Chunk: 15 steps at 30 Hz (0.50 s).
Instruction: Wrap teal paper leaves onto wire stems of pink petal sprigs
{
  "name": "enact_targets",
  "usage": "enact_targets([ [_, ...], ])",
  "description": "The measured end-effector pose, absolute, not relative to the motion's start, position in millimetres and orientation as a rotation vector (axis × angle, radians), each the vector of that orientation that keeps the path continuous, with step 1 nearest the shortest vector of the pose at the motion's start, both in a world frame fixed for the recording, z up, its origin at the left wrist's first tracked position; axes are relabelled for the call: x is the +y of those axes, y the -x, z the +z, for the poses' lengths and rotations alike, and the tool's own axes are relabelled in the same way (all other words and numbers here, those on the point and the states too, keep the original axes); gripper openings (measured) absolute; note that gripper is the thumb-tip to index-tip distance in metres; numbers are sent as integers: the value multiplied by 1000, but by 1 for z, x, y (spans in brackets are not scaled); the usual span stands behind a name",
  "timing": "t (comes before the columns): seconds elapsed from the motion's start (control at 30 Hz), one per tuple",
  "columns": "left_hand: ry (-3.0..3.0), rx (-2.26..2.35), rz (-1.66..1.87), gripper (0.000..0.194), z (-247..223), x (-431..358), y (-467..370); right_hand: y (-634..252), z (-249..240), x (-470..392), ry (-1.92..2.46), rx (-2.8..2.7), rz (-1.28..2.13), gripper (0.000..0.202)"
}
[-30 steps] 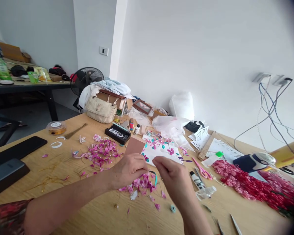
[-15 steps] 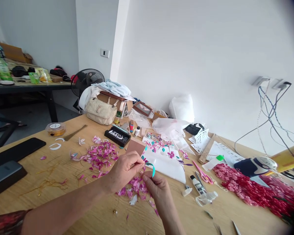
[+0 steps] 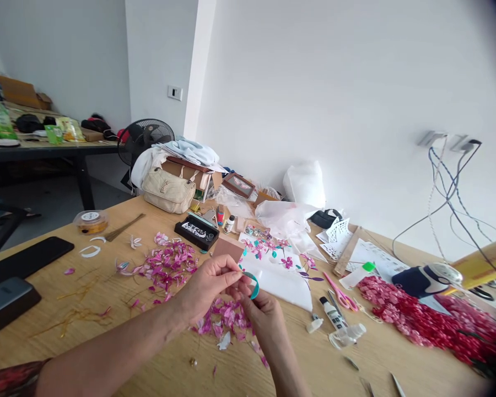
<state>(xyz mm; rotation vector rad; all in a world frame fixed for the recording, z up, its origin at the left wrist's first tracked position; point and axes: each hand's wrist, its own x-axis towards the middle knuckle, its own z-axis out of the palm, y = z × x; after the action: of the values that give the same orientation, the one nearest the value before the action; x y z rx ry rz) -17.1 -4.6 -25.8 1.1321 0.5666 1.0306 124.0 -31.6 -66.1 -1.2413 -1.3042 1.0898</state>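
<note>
Pinched a teal strip (image 3: pixel 255 288) at its upper end between thumb and forefinger of the left hand (image 3: pixel 209 284), with fingertips brought together. Noted a bowed shape in the strip, curving down toward the right hand (image 3: pixel 265 317). Observed the right hand partly curled, with thumb and fingers drawn close beside the strip's lower end; could not tell from this view whether gripping it. Located the strip between both hands, over the wooden table (image 3: pixel 161 377), near a small heap of pink petals (image 3: pixel 226 321). Recorded a larger petal pile (image 3: pixel 167 264) beyond the left forearm. Found a brown card (image 3: pixel 231 250) just past the left hand, next to a white sheet (image 3: pixel 289 292) bearing pink flowers (image 3: pixel 287 262). Logged a black tray (image 3: pixel 190 239) holding white pieces, farther back. Saw pink scissors (image 3: pixel 344 298), a black-capped bottle (image 3: pixel 332 312) and a long mass of red blossoms (image 3: pixel 434 317) to the right.
</note>
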Motion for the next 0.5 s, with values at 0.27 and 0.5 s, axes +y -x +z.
enact_targets([
  [0.27, -1200, 711, 1245, 15, -39, 14, 21, -130, -49, -47, 997, -824, 1386, 24],
  [0.5, -1262, 751, 1359, 14, -41, 19, 25, -148, -61, -61, 1136, -925, 1319, 27],
])
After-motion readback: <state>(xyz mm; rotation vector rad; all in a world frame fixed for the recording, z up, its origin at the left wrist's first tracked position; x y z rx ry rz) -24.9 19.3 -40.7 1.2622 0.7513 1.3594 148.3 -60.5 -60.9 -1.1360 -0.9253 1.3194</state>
